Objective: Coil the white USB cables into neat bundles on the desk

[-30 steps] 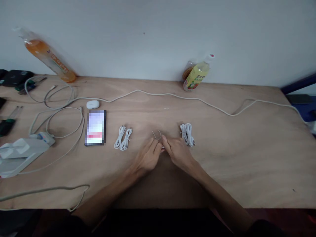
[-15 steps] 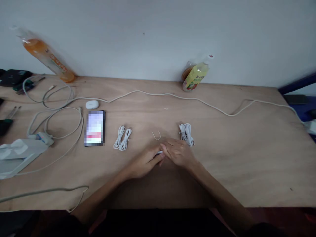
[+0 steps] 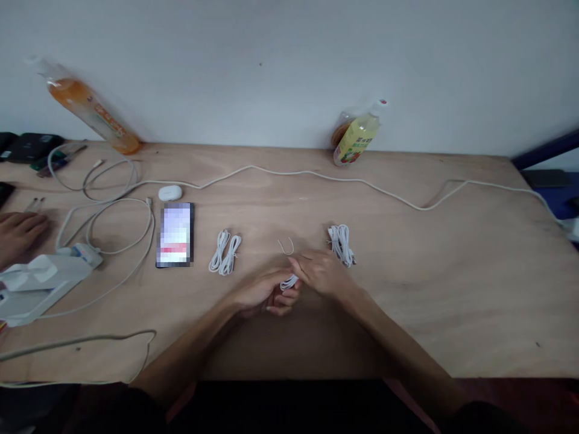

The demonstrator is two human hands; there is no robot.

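Between my two hands is a coiled white cable (image 3: 288,282), its loops partly hidden by fingers. My left hand (image 3: 266,289) is closed around the cable from the left, with the fingers curled beneath it. From the right, my right hand (image 3: 319,272) grips the same coil, thumb and fingers closed at its upper end. Just beyond my hands lies a short bent twist tie (image 3: 286,247). A bundled white cable (image 3: 225,253) rests on the table to the left, and another cable bundle (image 3: 342,246) sits right behind my right hand.
Left of the bundles are a phone (image 3: 175,235), a white earbud case (image 3: 170,193) and a white power strip (image 3: 49,283) with loose cords. Another person's hand (image 3: 22,235) rests at the far left. An orange drink bottle (image 3: 94,111) and a yellow bottle (image 3: 358,141) stand by the wall.
My left fingers have shifted and loosened a little, so more of the white coil shows between my hands. Another person's hand has come into view at the far left.
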